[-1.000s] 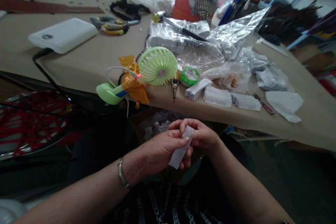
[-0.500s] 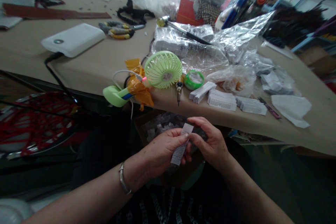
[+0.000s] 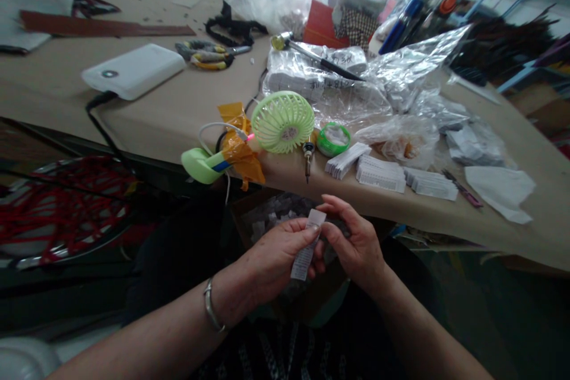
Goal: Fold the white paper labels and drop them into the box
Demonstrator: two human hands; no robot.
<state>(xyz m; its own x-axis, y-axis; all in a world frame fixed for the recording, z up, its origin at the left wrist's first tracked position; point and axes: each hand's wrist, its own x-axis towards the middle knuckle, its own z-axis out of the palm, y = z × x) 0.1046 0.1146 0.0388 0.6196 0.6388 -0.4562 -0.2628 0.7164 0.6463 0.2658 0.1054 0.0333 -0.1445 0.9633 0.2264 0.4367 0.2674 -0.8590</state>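
Observation:
A small white printed label strip point(image 3: 306, 249) hangs between both hands, low in the middle of the head view, below the table edge. My left hand point(image 3: 271, 258) pinches its upper part between thumb and forefinger. My right hand point(image 3: 356, 243) touches the strip's top end with its fingertips. Beneath the hands sits a brown box point(image 3: 271, 219) holding several white paper pieces. Stacks of similar white labels point(image 3: 380, 171) lie on the table just beyond.
On the brown table point(image 3: 178, 101) stand a green mini fan point(image 3: 282, 121) taped with orange tape, a soldering iron point(image 3: 307, 155), a green tape roll point(image 3: 335, 138), a white power bank point(image 3: 133, 70), pliers point(image 3: 207, 56) and crumpled plastic bags point(image 3: 392, 77). Red cords point(image 3: 57, 208) lie at the left.
My right hand has opened out from a curl over the strip to fingertips at its top end. The view has shifted slightly; the strip stays between both hands.

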